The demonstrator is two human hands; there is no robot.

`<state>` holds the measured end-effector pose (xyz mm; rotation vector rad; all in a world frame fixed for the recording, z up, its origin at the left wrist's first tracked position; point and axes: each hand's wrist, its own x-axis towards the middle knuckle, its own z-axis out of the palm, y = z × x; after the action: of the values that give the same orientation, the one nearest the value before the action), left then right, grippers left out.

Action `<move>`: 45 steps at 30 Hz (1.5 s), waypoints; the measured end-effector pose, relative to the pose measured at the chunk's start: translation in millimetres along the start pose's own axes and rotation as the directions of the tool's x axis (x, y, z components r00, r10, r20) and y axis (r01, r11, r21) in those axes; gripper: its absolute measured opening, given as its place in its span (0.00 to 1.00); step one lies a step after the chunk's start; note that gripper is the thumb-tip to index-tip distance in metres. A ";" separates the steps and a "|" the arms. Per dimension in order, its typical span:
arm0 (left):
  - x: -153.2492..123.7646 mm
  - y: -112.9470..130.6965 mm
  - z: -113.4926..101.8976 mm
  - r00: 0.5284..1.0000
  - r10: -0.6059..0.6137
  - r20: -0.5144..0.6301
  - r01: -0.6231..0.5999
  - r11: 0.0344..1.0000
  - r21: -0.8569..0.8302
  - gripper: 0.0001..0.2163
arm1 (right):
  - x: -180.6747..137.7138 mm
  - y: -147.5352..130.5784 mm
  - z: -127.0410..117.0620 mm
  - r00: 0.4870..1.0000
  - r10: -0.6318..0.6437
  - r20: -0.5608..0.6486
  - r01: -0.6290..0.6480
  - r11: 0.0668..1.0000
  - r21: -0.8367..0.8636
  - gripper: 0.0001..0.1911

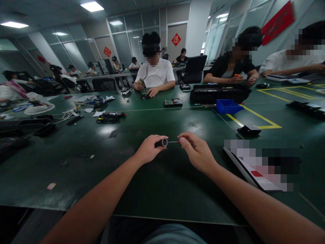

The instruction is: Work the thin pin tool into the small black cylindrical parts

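Note:
My left hand (148,148) is closed around a short black cylinder (164,142), whose round, silver-rimmed end faces me. From the other side, my right hand (199,151) pinches a slim screwdriver (173,142). A bit of red shows at its fingertips, and the thin metal shaft points left at the cylinder's side. Whether the tip touches the cylinder I cannot tell. Both hands are held over the green table (142,189), close together. The rest of the screwdriver's handle is hidden inside my right hand.
Right of my arm lies a white booklet (243,166), partly blurred out. Farther back are a blue bin (228,106), a long black housing (218,93), an opened device (173,102) and a coil of black cable (109,118). A co-worker (157,73) sits opposite, with others along the right.

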<state>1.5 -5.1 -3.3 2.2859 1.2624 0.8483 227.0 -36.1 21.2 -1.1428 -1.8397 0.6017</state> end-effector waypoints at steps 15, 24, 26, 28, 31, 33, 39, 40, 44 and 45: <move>1.2 3.6 -0.6 1.000 -0.014 0.006 0.014 1.000 -0.003 0.17 | -1.1 2.3 3.7 0.994 0.082 -0.066 -0.076 0.993 0.090 0.12; 2.7 -1.2 1.2 0.997 -0.015 -0.078 0.010 0.998 -0.067 0.18 | 6.2 12.7 21.2 0.924 0.369 -0.103 -0.233 0.754 0.614 0.17; 4.0 -0.5 -0.5 0.996 0.007 -0.087 -0.014 0.997 -0.077 0.18 | 7.8 15.9 23.4 0.898 0.434 -0.070 -0.258 0.649 0.716 0.17; 5.4 0.6 -2.7 0.998 0.046 -0.050 -0.049 0.997 -0.054 0.18 | 9.6 18.6 22.3 0.873 0.488 -0.021 -0.300 0.569 0.766 0.16; 7.0 1.3 -4.3 0.996 0.075 0.054 -0.078 0.996 0.050 0.18 | 11.3 22.0 17.6 0.851 0.522 -0.051 -0.318 0.590 0.742 0.16; 7.4 0.8 -3.6 0.994 0.052 0.096 -0.062 0.992 0.107 0.19 | 11.1 23.6 15.1 0.864 0.486 -0.135 -0.283 0.689 0.667 0.16; 6.8 -1.7 -2.1 0.997 0.014 0.079 -0.022 0.994 0.106 0.19 | 7.5 22.2 14.6 0.912 0.343 -0.225 -0.212 0.864 0.456 0.17; 6.5 -1.6 -2.4 0.997 0.019 0.074 -0.026 0.995 0.098 0.19 | 7.0 20.9 14.5 0.917 0.329 -0.228 -0.208 0.878 0.430 0.17; 4.9 0.2 -3.4 0.998 0.012 0.058 -0.016 0.996 0.084 0.19 | 5.9 13.4 11.4 0.938 0.270 -0.217 -0.190 0.925 0.330 0.18; 4.6 0.8 -3.4 0.999 0.007 0.051 -0.012 0.996 0.083 0.19 | 5.6 11.3 10.6 0.944 0.257 -0.206 -0.187 0.933 0.308 0.17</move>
<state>1.5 -1.4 1.1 2.3646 1.2882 0.7486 222.0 -25.5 9.6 -1.1801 -1.3729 0.7919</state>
